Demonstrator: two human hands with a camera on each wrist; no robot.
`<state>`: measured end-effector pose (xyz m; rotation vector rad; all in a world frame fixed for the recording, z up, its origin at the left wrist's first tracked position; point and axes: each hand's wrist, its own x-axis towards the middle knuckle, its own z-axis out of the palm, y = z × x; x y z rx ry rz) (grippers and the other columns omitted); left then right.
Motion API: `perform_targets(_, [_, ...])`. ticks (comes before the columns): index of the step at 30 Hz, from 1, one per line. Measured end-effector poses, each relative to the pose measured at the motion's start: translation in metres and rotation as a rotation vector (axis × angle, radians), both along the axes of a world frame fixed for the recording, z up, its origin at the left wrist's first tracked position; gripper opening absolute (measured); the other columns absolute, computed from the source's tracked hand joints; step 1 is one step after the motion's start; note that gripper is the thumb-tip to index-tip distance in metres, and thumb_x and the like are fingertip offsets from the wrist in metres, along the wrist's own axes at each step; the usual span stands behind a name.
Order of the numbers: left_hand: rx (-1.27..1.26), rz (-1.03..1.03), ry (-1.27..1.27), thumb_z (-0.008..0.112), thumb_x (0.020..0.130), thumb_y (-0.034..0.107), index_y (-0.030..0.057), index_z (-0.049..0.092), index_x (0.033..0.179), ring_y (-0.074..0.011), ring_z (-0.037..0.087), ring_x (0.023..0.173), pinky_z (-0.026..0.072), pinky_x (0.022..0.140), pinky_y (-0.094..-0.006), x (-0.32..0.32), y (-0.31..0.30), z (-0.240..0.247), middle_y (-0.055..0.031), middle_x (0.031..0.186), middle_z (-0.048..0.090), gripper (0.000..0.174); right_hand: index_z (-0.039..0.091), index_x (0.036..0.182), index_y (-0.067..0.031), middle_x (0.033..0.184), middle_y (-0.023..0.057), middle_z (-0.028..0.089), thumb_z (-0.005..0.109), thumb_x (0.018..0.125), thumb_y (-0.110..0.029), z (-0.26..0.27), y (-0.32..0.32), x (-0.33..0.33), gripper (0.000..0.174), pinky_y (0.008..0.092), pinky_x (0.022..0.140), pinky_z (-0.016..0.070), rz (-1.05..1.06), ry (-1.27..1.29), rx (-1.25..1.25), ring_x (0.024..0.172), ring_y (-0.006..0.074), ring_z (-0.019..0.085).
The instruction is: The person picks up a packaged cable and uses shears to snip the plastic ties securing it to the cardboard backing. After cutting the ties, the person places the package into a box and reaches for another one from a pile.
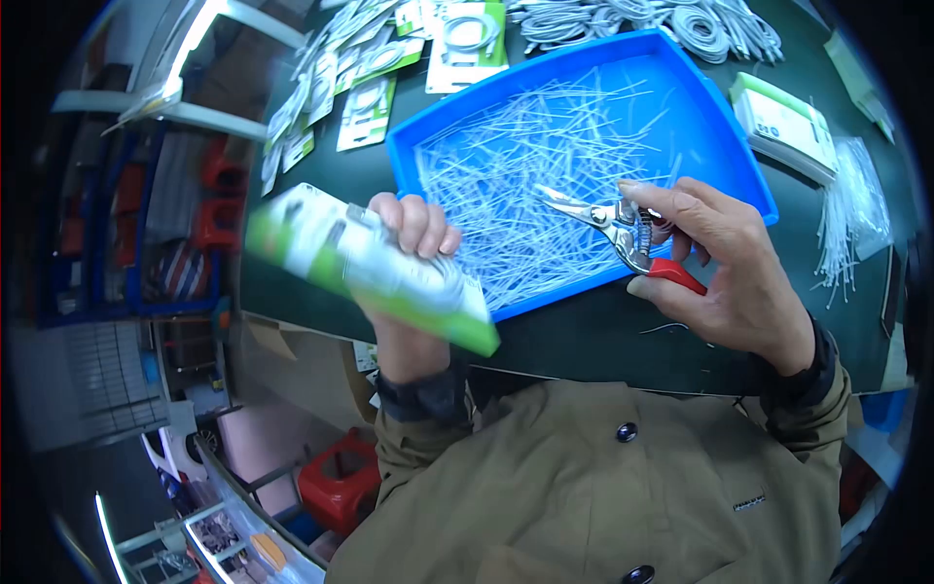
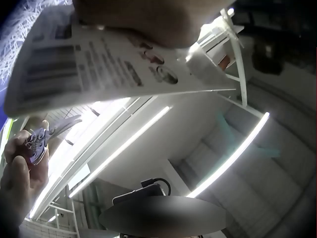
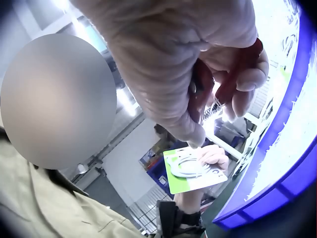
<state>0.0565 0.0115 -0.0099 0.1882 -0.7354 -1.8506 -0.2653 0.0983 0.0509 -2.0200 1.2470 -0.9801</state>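
My left hand point(image 1: 416, 226) grips a green-and-white card pack point(image 1: 326, 243) with a coiled white cable on its front, fingers over its upper edge. The pack is tilted and blurred in the head view. Printed text and a barcode show on the card's back point(image 2: 54, 74) in the left wrist view. In my right hand point(image 1: 730, 248) is a pair of red-handled snips point(image 1: 608, 216), held between thumb and fingers. Their blades point left, over the blue tray point(image 1: 759, 170). Part of the handles is hidden by the hand.
Thin white plastic strips point(image 1: 525, 165) cover much of the tray's floor. Carded cables point(image 1: 365, 112) and coiled cables point(image 1: 700, 34) lie behind it on the dark green table point(image 1: 555, 341). A box point(image 1: 783, 127) and a bag of white ties point(image 1: 861, 195) lie right. A red stool point(image 1: 336, 482) stands lower left.
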Motion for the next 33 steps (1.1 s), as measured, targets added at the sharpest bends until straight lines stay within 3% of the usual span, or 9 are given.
perform_targets(1, [-0.083,-0.138,0.120,0.041,0.118,0.037,0.0082,0.057,0.099,-0.0173,0.051,0.079,0.0433,0.085,-0.0373,0.004,-0.002,0.004,-0.0020,0.083,0.054,0.038,0.066,0.144,-0.0043,0.095,0.0097,0.064,0.088,0.071,-0.001,0.003,-0.002,0.006,0.077,0.0328,0.065,0.0491,0.042,0.031,-0.021,0.073,0.0182,0.057])
perform_targets(2, [0.049,-0.086,0.115,0.040,0.118,0.040,0.0128,0.045,0.085,-0.0141,0.035,0.070,0.0351,0.076,-0.0331,0.005,0.004,0.008,0.0007,0.073,0.036,0.043,0.066,0.144,-0.0044,0.095,0.0101,0.065,0.089,0.071,-0.002,0.005,-0.003,0.014,0.077,0.0334,0.065,0.0493,0.082,0.062,-0.038,0.073,0.0191,0.058])
perform_targets(6, [-0.092,-0.256,0.099,0.020,0.120,0.044,0.0127,0.051,0.085,-0.0155,0.042,0.073,0.0418,0.081,-0.0371,0.011,-0.005,0.016,-0.0009,0.074,0.044,0.056,0.067,0.143,-0.0095,0.092,0.0101,0.061,0.091,0.071,-0.005,0.011,-0.002,0.041,0.077,0.0378,0.064,0.0494,0.239,0.169,-0.008,0.074,0.0249,0.060])
perform_targets(9, [-0.155,-0.318,0.113,0.017,0.119,0.047,0.0118,0.054,0.086,-0.0166,0.046,0.074,0.0447,0.083,-0.0385,0.014,-0.008,0.017,-0.0020,0.075,0.049,0.061,0.065,0.145,-0.0125,0.091,0.0094,0.059,0.091,0.071,-0.006,0.004,-0.001,0.052,0.078,0.0398,0.064,0.0495,0.286,0.160,0.030,0.073,0.0262,0.060])
perform_targets(19, [-0.242,-0.445,0.137,0.019,0.119,0.047,0.0112,0.056,0.088,-0.0181,0.049,0.077,0.0462,0.085,-0.0384,0.013,-0.018,0.005,-0.0032,0.079,0.052,0.060,0.066,0.143,-0.0111,0.093,0.0110,0.061,0.091,0.072,-0.007,-0.011,-0.002,0.056,0.075,0.0403,0.067,0.0513,0.294,0.143,0.029,0.077,0.0287,0.063])
perform_targets(22, [-0.149,-0.321,0.065,0.016,0.117,0.061,0.0110,0.060,0.091,-0.0191,0.055,0.078,0.0488,0.078,-0.0395,0.011,-0.007,0.006,-0.0040,0.081,0.058,0.072,0.067,0.142,-0.0111,0.094,0.0109,0.062,0.091,0.071,-0.008,-0.012,-0.002,0.054,0.075,0.0403,0.067,0.0517,0.282,0.164,-0.005,0.078,0.0284,0.063])
perform_targets(25, [-0.257,-0.376,-0.051,0.015,0.116,0.064,0.0103,0.061,0.091,-0.0202,0.058,0.078,0.0495,0.077,-0.0392,0.013,-0.015,0.007,-0.0046,0.081,0.059,0.075,0.067,0.141,-0.0112,0.094,0.0101,0.062,0.090,0.072,-0.007,-0.008,-0.001,0.051,0.073,0.0403,0.067,0.0519,0.271,0.243,-0.024,0.079,0.0276,0.064])
perform_targets(31, [-0.413,-0.458,-0.211,0.032,0.112,0.070,0.0105,0.060,0.099,-0.0184,0.060,0.080,0.0510,0.080,-0.0373,0.019,-0.028,-0.001,-0.0053,0.088,0.061,0.067,0.069,0.138,-0.0099,0.092,0.0090,0.063,0.088,0.074,-0.004,-0.012,0.002,0.049,0.067,0.0396,0.065,0.0517,0.240,0.307,-0.132,0.078,0.0267,0.064])
perform_targets(33, [-0.375,-0.406,-0.173,0.025,0.114,0.067,0.0108,0.060,0.096,-0.0196,0.059,0.080,0.0497,0.079,-0.0382,0.015,-0.024,0.004,-0.0049,0.084,0.060,0.068,0.069,0.137,-0.0094,0.091,0.0095,0.062,0.087,0.075,-0.002,-0.012,0.002,0.048,0.065,0.0401,0.065,0.0518,0.238,0.302,-0.119,0.076,0.0268,0.065])
